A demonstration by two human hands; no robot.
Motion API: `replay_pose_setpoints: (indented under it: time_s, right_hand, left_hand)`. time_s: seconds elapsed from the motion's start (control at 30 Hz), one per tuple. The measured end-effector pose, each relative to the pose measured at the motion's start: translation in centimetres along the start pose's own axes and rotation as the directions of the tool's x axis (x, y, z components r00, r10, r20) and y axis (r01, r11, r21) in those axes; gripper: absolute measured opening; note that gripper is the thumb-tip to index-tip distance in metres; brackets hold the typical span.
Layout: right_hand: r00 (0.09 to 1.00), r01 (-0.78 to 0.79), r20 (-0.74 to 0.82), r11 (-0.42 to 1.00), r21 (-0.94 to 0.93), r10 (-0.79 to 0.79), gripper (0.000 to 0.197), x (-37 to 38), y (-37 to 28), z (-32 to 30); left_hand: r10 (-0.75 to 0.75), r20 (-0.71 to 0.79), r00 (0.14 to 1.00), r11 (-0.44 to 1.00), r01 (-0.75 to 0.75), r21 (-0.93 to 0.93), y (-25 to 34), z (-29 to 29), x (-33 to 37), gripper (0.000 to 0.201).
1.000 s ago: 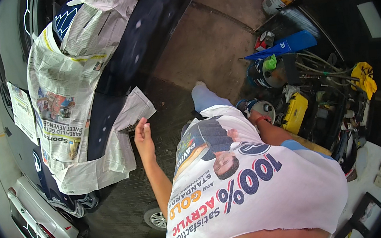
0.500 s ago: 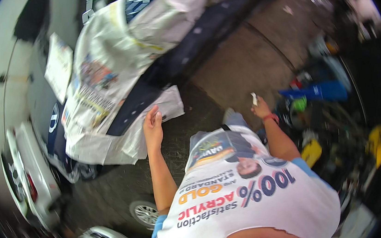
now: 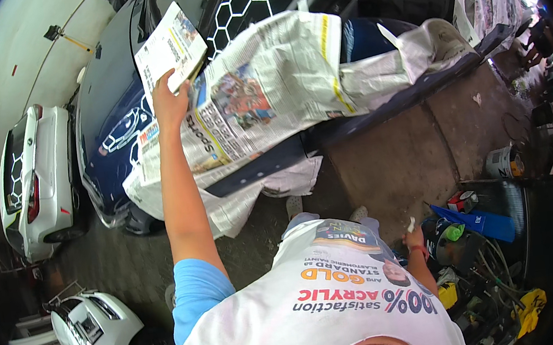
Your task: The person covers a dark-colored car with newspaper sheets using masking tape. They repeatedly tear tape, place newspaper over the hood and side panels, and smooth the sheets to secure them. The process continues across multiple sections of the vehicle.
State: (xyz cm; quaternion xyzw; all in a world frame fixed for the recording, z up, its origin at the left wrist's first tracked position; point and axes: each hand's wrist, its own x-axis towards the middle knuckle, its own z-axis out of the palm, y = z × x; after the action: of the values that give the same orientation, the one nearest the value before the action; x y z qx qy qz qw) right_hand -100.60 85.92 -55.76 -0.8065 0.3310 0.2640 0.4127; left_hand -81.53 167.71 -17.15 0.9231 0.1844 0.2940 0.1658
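My left hand [image 3: 171,104] reaches out over the hood, its fingers over the near edge of a folded newspaper [image 3: 172,47] and its thumb at the edge. Newspaper sheets [image 3: 279,71] cover the side of a dark blue car [image 3: 107,96], with yellow-edged strips along some borders. Other sheets [image 3: 239,203] hang below the dark lower edge panel [image 3: 256,174]. Low at my right side, my right hand [image 3: 414,237] is closed on a small white scrap [image 3: 411,224], whose material I cannot make out.
White cars stand at the left [image 3: 52,155] and lower left [image 3: 98,333]. On my right are a blue flat-sided object [image 3: 491,223], a red box [image 3: 461,201], hoses [image 3: 499,270] and yellow items [image 3: 530,311]. A white bucket [image 3: 501,162] stands farther right.
My left hand has moved forward from beside the lower sheets to the folded newspaper. The view has shifted, showing more of the car. My right hand still holds the white scrap.
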Motion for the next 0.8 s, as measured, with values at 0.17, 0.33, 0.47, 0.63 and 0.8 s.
replay_pose_setpoints:
  time_s: [0.17, 0.33, 0.47, 0.63, 0.8]
  right_hand:
    - [0.992, -0.068, -0.093, 0.979, 0.193, 0.087, 0.035, -6.5, 5.8, 5.7]
    - [0.982, 0.09, -0.153, 0.988, -0.126, -0.109, 0.05, -12.1, 7.2, 14.0]
    - [0.983, 0.04, -0.133, 0.861, -0.506, -0.123, 0.068, -11.9, 5.7, 13.9]
    - [0.99, -0.069, -0.131, 0.989, -0.131, 0.052, 0.064, -14.9, -9.5, 16.5]
    - [0.931, 0.076, -0.363, 0.994, 0.079, -0.043, 0.066, -14.0, -11.7, 17.4]
  left_hand:
    - [0.129, 0.263, 0.956, 0.989, -0.142, 0.033, -3.3, 0.7, 7.1, 0.088]
    - [0.257, 0.471, 0.844, 0.914, -0.37, 0.163, -2.0, -1.4, 9.5, 0.079]
    - [0.422, 0.44, 0.793, 0.872, -0.487, 0.043, -7.4, 0.1, 8.2, 0.068]
    - [0.581, 0.508, 0.636, 0.7, -0.709, 0.086, -7.5, -0.8, 10.4, 0.057]
    - [0.669, 0.5, 0.55, 0.623, -0.782, 0.026, -6.9, -0.2, 10.3, 0.046]
